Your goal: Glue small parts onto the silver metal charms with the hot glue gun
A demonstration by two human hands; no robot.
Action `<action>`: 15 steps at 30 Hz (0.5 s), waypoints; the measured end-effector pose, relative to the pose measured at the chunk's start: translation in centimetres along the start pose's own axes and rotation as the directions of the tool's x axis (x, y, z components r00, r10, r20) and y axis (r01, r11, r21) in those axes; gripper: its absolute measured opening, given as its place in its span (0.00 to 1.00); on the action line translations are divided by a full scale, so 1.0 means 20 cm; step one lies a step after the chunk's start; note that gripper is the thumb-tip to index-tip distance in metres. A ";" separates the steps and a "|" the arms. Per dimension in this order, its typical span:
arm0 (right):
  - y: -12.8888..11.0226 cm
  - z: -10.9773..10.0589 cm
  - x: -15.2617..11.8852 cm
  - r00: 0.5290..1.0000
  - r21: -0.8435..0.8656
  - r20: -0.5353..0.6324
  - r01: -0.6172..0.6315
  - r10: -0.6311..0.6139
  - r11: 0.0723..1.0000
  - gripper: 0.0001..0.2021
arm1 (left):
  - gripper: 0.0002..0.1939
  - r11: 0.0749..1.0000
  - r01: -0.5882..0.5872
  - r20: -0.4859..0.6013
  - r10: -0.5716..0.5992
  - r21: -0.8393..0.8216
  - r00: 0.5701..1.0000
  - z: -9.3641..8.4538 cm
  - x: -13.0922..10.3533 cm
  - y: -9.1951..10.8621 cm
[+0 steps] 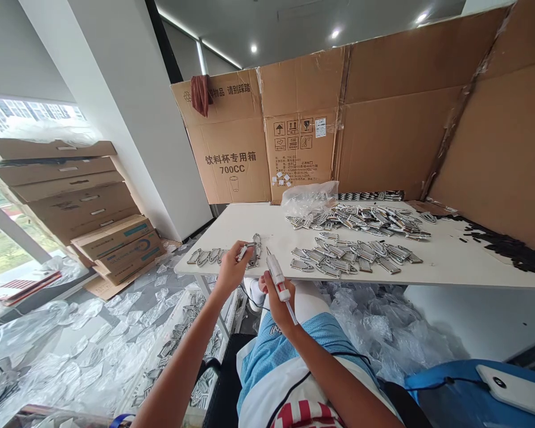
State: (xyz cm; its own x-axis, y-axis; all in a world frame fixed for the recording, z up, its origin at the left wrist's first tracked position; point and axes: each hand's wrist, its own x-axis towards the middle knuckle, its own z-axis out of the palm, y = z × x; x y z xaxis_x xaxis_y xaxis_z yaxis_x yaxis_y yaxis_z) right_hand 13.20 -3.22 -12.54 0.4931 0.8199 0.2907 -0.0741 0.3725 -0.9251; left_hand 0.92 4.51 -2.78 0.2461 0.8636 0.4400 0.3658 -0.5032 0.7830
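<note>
My left hand (pixel 232 265) is closed on a small silver metal clip (pixel 246 250), partly hidden by the fingers, over the table's front edge. My right hand (pixel 282 304) grips a white syringe-like glue tube (pixel 276 271) with a thin nozzle and a red band. Its nozzle points up and toward the left hand, apart from the clip. Just beyond the left hand lie a few more metal clips (pixel 257 242). A short row of similar clips (pixel 205 257) sits at the table's left end.
Two heaps of metal clips, a nearer pile (pixel 354 257) and a farther pile (pixel 374 221), cover the table's middle. Behind stand a clear plastic bag (pixel 310 199) and cardboard walls (pixel 387 131). Black strips (pixel 502 244) lie at right. Plastic wrap (pixel 71 351) and boxes (pixel 127 244) fill the floor.
</note>
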 end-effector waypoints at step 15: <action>0.07 -0.02 0.01 0.993 0.020 0.111 0.043 -0.045 0.999 0.26 | 0.20 0.999 0.038 0.016 -0.039 0.031 0.999 0.00 0.02 -0.02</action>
State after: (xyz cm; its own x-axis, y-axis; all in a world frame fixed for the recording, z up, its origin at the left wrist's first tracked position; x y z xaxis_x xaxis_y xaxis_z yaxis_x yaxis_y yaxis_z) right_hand 13.53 -2.63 -13.76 0.3963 0.8458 0.3571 -0.0700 0.4156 -0.9069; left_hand 0.78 5.01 -2.97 0.2456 0.8819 0.4023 0.4027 -0.4703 0.7852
